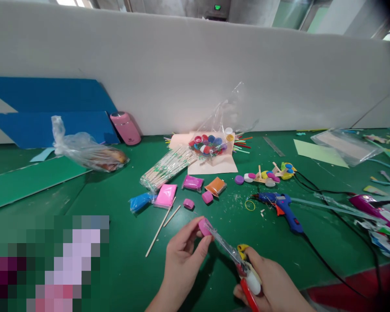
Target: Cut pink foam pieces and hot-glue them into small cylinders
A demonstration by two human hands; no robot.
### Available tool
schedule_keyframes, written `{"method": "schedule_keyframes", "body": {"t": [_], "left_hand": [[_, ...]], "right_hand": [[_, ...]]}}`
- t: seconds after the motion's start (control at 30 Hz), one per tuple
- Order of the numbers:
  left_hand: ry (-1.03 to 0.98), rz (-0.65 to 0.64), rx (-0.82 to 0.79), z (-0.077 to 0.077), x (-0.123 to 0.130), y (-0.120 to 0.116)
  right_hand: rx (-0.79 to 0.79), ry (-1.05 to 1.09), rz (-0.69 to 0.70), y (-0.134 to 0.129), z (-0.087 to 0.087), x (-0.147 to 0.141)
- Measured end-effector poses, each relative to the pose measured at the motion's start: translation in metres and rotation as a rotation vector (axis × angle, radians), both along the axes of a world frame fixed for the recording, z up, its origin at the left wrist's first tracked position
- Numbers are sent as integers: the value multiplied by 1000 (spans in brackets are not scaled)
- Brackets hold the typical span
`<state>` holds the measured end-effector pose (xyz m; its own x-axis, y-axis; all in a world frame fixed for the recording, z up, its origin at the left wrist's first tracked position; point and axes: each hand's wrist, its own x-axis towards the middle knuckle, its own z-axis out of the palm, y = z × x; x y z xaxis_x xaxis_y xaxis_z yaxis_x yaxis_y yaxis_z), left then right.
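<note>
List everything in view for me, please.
partition: one, white, back
table: one, green, below
panels: two, blue, back left
flask: one, pink, against partition
tied bag: one, clear, left
stick bundle: one, pale, centre
cap bag: one, multicoloured, back centre
packets: four, blue, pink, magenta, orange, centre
loose caps: two, pink, below packets
loose sticks: two, pale, front centre
stick crafts: count unclear, multicoloured, right
glue gun: one, blue, right
rubber band: one, yellow, beside glue gun
device: one, purple, far right
ruler: one, clear, back right
paper sheets: two, peach and green, back
held cap: one, pink, left hand
held tool: one, red-handled, right hand
left hand: one, bare, front
right hand: one, bare, front
</note>
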<state>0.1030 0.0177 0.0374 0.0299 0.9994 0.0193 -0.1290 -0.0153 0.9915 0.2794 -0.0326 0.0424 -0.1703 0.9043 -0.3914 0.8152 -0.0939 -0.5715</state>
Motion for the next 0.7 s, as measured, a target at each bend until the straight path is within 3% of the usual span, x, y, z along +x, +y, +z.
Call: {"method": "schedule_keyframes", "body": {"t": [0.17,0.3,0.47,0.7], "left_hand": [[60,-36,53,-7,3,-5],[-52,-8,-128,0,1,0],[-229,-17,-282,9,3,3],[-307,-14,-381,3,-3,6]], "right_hand": [[24,10,-18,3,7,-1],[98,-1,-73,6,13,5],[165,16,-165,10,7,14],[91,223,-324,13,-2,9]]}}
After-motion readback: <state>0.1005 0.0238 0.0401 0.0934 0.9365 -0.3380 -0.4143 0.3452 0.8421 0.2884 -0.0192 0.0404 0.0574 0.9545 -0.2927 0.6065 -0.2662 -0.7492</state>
